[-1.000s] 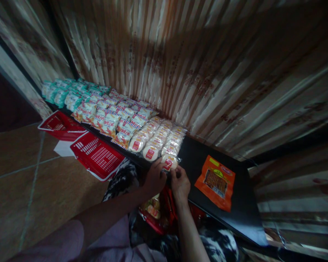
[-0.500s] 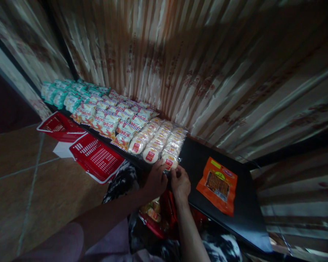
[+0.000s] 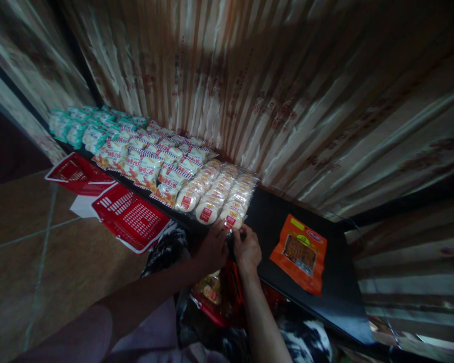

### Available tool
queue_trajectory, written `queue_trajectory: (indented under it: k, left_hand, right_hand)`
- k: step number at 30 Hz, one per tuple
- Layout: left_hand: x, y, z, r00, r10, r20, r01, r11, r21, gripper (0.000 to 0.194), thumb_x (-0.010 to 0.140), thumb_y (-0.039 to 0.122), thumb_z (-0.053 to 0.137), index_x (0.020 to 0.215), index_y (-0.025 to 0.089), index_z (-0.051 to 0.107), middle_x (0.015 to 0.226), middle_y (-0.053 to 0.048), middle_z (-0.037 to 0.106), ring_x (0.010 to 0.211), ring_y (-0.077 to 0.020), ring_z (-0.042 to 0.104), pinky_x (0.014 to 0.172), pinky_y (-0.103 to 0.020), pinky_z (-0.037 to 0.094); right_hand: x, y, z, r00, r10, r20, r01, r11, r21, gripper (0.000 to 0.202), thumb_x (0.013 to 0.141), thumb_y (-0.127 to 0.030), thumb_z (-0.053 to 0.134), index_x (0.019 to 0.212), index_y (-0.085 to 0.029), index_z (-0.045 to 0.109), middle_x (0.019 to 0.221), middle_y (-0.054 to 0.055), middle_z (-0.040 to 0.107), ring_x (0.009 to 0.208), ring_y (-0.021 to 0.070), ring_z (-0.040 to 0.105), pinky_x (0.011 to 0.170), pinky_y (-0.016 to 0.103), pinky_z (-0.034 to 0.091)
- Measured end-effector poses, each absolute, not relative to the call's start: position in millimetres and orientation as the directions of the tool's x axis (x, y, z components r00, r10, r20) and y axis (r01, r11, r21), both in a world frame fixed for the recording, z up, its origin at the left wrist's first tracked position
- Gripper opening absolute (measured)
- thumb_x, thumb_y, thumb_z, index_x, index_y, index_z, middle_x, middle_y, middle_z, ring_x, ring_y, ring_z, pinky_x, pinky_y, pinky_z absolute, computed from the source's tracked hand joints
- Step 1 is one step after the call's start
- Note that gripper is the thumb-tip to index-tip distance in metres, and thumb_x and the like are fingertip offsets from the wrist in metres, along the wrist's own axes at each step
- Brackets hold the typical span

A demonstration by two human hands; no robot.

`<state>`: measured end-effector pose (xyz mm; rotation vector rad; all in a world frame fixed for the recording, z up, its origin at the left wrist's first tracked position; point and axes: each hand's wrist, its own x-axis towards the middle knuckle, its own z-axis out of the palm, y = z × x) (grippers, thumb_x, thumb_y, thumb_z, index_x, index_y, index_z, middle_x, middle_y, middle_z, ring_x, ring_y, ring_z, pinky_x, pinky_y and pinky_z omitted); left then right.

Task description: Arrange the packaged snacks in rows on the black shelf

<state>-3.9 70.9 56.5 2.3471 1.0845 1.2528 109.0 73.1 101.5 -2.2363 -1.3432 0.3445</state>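
At the front of the right-hand row lies a packet of round white rice crackers [image 3: 230, 219] in clear wrap with a red label. My left hand [image 3: 213, 247] has its fingers closed at the packet's near left edge. At its near right edge my right hand [image 3: 248, 250] pinches the wrap, its fingertips curled. More rice cracker packets [image 3: 213, 195] overlap in rows behind and to the left. White snack bags with striped tops [image 3: 142, 169] stand beside them.
Teal snack bags [image 3: 94, 137] fill the far left end of the black table [image 3: 263, 214]. An orange snack pouch [image 3: 300, 252] lies flat on the right. Red baskets [image 3: 136, 217] are on the floor at left; another red basket [image 3: 212, 313] with packets sits below my hands. A pleated curtain [image 3: 272, 101] hangs behind.
The view has shifted slightly. Both hands stay at the front rice cracker packet, with the right hand's fingers a little more curled in.
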Motion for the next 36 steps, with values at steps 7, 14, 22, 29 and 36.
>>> queue_trajectory:
  k: [7,14,22,29,36]
  left_hand:
    - [-3,70,55,0.38,0.691,0.615,0.485,-0.715,0.504,0.045,0.08,0.008,0.036,0.124,0.008,0.034,0.135,-0.023,0.034,0.137,-0.0306,0.016,0.104,-0.055,0.034]
    - [-5,70,57,0.423,0.718,0.553,0.512,-0.693,0.507,0.048,0.079,0.007,0.036,0.127,0.009,0.032,0.136,-0.023,0.034,0.137,-0.0314,0.013,0.106,-0.056,0.031]
    - [-5,72,56,0.441,0.706,0.555,0.482,-0.708,0.516,0.051,0.082,0.009,0.034,0.132,0.01,0.027,0.137,-0.022,0.034,0.138,-0.0306,0.013,0.105,-0.059,0.029]
    - [-8,69,57,0.48,0.702,0.526,0.511,-0.711,0.483,0.04,0.085,0.009,0.033,0.124,0.004,0.037,0.135,-0.024,0.035,0.139,-0.0292,0.007,0.109,-0.055,0.026]
    - [-21,46,57,0.487,0.739,0.465,0.556,-0.673,0.488,0.032,0.086,0.013,0.035,0.115,0.007,0.048,0.137,-0.019,0.036,0.139,-0.0262,0.006,0.109,-0.05,0.029]
  right_hand:
    - [112,74,95,0.501,0.854,0.143,0.677,-0.283,-0.68,0.049,0.075,-0.041,0.049,0.115,-0.013,0.056,0.105,0.013,0.059,0.084,0.0208,0.056,0.067,0.029,0.04]
    - [111,76,93,0.493,0.86,0.132,0.668,-0.277,-0.691,0.048,0.075,-0.04,0.045,0.115,-0.014,0.057,0.107,0.012,0.059,0.075,0.018,0.056,0.068,0.03,0.041]
    - [109,75,93,0.485,0.866,0.121,0.716,-0.315,-0.624,0.045,0.079,-0.038,0.043,0.116,-0.016,0.056,0.109,0.012,0.057,0.085,0.0206,0.056,0.071,0.031,0.041]
    - [107,69,87,0.474,0.851,0.224,0.691,-0.202,-0.694,0.046,0.079,-0.036,0.046,0.116,-0.011,0.054,0.113,0.016,0.054,0.094,0.0213,0.053,0.082,0.034,0.041]
    - [101,38,83,0.469,0.794,0.387,0.675,-0.039,-0.737,0.038,0.085,-0.037,0.038,0.105,-0.01,0.057,0.102,0.015,0.058,0.096,0.021,0.053,0.085,0.035,0.041]
